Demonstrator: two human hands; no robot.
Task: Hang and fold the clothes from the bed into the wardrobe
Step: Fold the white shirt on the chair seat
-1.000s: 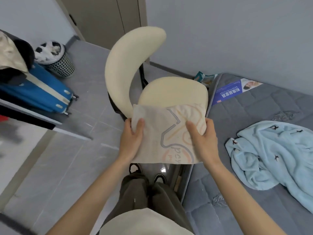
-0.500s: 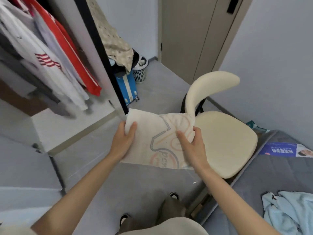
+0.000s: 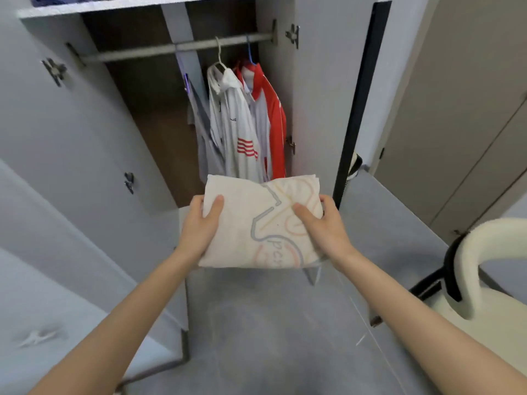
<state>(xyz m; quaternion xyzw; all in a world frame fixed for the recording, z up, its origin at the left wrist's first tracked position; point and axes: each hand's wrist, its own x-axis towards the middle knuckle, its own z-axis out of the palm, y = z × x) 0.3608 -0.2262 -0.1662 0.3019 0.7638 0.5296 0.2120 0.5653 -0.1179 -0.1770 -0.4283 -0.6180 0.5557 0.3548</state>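
Folded cream garment (image 3: 256,220) at frame centre, before open wardrobe (image 3: 159,115). Left hand (image 3: 201,226) grips left edge, right hand (image 3: 322,226) grips right edge, thumbs on top. Hanging shirts (image 3: 242,129) behind.

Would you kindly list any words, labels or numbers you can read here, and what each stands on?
"pe" plus a further unclear letter, partly cut off: print on the folded cream garment.
Small dark mark on the hanging white shirt: too small to read.
Nothing else is legible.
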